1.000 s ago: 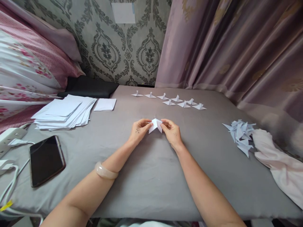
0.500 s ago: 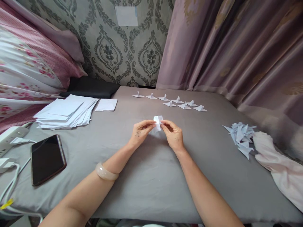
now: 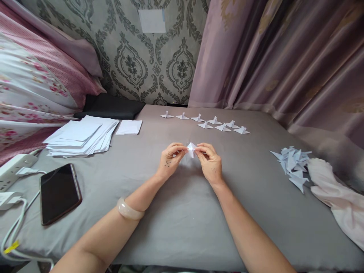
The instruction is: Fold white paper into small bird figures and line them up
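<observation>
Between my two hands is a small piece of folded white paper (image 3: 191, 149), held above the grey cloth. My left hand (image 3: 171, 159) pinches its left side between thumb and fingers, and my right hand (image 3: 209, 161) pinches the right side the same way. The paper has a pointed top and creased faces; its finer folds are too small to make out. Beyond the hands, several folded paper birds (image 3: 214, 121) stand in two uneven rows on the cloth.
At the left lie a stack of white paper sheets (image 3: 79, 136), a smaller square stack (image 3: 129, 127), a phone (image 3: 60, 194) and a power strip (image 3: 17, 169) with cables. On the right, a heap of folded paper pieces (image 3: 294, 161) touches a pale pink cloth (image 3: 337, 193).
The folded paper between my fingers has changed from a flat, oblong shape to one with a pointed top and spread sides. Both hands keep their pinch.
</observation>
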`<state>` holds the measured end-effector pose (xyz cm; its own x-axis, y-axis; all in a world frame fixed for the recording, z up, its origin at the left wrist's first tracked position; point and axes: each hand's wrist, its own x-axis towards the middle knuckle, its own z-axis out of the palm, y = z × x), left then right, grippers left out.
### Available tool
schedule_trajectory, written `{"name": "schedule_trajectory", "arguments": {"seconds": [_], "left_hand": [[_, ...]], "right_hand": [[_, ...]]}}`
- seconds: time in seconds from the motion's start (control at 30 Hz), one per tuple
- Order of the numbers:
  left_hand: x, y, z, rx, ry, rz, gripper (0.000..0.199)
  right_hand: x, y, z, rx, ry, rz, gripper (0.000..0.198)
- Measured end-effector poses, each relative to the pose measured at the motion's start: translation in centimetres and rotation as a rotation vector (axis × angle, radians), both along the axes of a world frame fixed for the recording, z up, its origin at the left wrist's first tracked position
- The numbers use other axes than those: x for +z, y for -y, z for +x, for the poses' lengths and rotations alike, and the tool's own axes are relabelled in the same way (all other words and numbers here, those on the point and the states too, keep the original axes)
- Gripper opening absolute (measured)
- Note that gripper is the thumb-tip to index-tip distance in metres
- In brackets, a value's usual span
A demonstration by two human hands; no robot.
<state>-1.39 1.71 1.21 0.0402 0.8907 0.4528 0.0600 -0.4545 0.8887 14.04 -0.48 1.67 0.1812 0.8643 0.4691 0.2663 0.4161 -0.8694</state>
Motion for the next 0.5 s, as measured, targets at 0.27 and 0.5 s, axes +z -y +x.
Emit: {"name": "schedule_trajectory", "arguments": {"seconds": [0.27, 0.5], "left_hand": [[-0.13, 0.09, -0.21, -0.150, 0.055, -0.009, 0.012], [0.24, 0.42, -0.14, -0.146, -0.022, 0.039, 0.010]], "right_hand": [[0.36, 0.27, 0.04, 0.004, 0.158, 0.097, 0.011], [0.61, 0.71, -0.18, -0.024, 0.269, 0.166, 0.010]]}}
